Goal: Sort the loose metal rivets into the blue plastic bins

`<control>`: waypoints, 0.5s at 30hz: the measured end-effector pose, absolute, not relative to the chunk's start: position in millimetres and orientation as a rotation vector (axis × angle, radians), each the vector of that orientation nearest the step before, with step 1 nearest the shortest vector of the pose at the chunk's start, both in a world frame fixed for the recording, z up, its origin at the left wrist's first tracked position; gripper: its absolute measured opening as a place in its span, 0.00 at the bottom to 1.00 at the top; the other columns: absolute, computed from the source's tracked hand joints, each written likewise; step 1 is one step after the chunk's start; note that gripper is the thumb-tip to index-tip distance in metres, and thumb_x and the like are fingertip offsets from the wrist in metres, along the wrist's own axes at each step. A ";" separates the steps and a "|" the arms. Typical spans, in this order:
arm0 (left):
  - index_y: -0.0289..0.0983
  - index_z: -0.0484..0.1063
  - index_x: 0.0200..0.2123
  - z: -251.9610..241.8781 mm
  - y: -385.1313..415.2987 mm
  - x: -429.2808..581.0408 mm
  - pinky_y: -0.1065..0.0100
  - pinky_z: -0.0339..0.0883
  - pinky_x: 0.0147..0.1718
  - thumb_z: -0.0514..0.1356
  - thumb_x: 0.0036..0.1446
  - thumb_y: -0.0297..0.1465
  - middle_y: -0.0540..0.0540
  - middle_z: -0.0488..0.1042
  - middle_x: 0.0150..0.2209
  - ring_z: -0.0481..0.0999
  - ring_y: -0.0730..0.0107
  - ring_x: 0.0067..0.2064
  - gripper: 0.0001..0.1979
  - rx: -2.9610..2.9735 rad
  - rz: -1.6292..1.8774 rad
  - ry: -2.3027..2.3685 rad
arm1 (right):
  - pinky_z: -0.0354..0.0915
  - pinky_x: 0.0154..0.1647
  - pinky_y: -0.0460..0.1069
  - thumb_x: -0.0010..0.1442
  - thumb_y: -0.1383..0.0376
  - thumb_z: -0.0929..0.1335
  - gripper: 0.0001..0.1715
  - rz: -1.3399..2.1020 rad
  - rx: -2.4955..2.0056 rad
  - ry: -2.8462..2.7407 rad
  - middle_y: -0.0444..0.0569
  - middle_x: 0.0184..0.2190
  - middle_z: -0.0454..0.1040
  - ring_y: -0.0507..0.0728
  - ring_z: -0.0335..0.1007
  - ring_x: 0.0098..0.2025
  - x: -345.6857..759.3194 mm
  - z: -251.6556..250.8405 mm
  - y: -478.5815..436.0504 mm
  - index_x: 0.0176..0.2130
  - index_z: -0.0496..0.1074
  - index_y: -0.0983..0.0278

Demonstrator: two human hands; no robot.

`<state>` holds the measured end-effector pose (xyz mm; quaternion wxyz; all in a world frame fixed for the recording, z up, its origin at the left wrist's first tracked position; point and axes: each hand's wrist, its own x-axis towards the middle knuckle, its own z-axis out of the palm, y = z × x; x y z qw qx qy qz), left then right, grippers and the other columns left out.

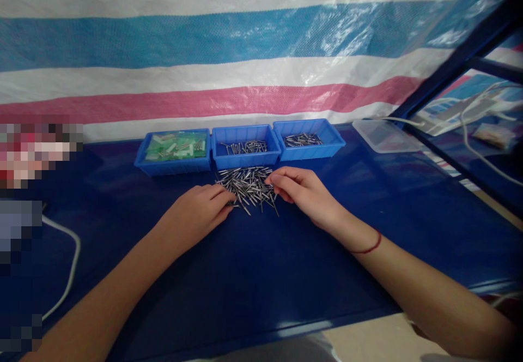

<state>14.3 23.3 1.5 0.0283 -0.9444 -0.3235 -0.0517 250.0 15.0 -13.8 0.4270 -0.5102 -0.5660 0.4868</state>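
Note:
A loose pile of thin metal pins (250, 185) lies on the dark blue table in front of the middle bin. My left hand (200, 209) touches the pile's left edge, its fingers closed together around something too small to make out. At the pile's right side my right hand (296, 190) has thumb and forefinger pinched near the pins; what is between them is too small to tell. Behind the pile stand a middle blue bin (245, 160) and a right blue bin (312, 152), both holding similar metal pieces. The left blue bin (177, 167) contains green bags with small pieces.
A clear plastic lid (386, 136) lies right of the bins, near a white cable (402, 119). Another white cable (75, 258) curves along the left side. A striped sheet (204, 40) hangs behind the table (245, 285). A dark frame stands at the right.

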 end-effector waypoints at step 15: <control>0.34 0.71 0.47 6.6 20.2 11.6 0.61 0.68 0.43 0.51 0.65 0.27 0.41 0.76 0.44 0.75 0.61 0.43 0.11 -2.781 -0.508 -1.168 | 0.52 0.23 0.45 0.58 0.63 0.65 0.11 1.182 -1.242 -1.522 0.41 0.22 0.66 0.48 0.57 0.23 248.1 -11.2 12.4 0.30 0.75 0.65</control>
